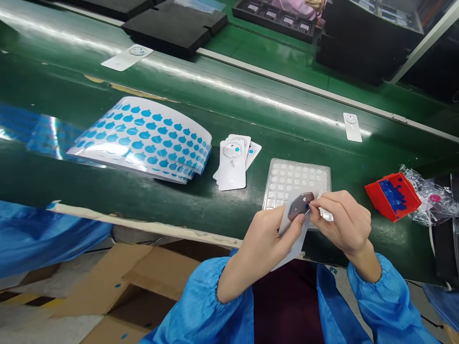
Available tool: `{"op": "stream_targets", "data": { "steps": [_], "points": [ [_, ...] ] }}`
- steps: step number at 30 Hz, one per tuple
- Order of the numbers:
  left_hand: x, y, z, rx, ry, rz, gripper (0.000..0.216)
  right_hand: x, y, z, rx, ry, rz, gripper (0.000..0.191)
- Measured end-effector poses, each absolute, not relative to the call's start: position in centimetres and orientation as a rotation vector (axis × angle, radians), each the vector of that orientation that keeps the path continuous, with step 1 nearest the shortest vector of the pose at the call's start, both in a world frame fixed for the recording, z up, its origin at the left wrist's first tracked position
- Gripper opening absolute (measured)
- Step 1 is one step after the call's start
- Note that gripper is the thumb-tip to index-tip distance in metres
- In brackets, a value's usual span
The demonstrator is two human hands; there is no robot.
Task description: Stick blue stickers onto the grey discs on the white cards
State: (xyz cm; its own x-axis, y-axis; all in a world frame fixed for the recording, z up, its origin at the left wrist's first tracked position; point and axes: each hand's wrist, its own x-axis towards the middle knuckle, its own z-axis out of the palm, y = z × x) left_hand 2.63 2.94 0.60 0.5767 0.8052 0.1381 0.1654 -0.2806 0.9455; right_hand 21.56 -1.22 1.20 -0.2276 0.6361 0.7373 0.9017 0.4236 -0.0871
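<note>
My left hand point(267, 239) grips a white card point(296, 246) that carries a grey, rounded plate point(300, 205), its thumb pressed on the card's front. Close against that plate, the fingertips of my right hand point(342, 220) are pinched together at its right edge. A dark blue speck shows by the fingertips; whether they hold anything is too small to make out. Beneath both hands lies a clear plastic tray point(274, 179) with rows of small pockets. Left of the tray, several white cards point(231, 177) with round windows and blue dots are stacked on the green bench.
Sheets of blue round stickers point(143, 138) lie curved on the left. A red box point(392, 196) with blue pieces stands at right beside crumpled clear plastic point(435, 198). Single cards lie farther off point(353, 129). Black trays point(175, 24) and a cardboard box point(143, 282) are also around.
</note>
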Motion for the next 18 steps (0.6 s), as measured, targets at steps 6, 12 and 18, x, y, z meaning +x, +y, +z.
{"op": "stream_targets", "data": {
  "steps": [6,12,18],
  "points": [
    [2.8,2.6,1.0,1.702,0.803,0.71,0.039,21.8,-1.7,0.6,-1.213,-1.944,-0.587,0.014],
    [3.0,2.4,1.3,1.672,0.77,0.723,0.037,22.3,-2.5,1.0,-1.17,-1.972,-0.62,0.019],
    [2.9,1.7,1.5,1.72,0.744,0.822,0.035,21.9,-3.3,1.1,-1.236,-1.963,-0.571,0.029]
  ]
}}
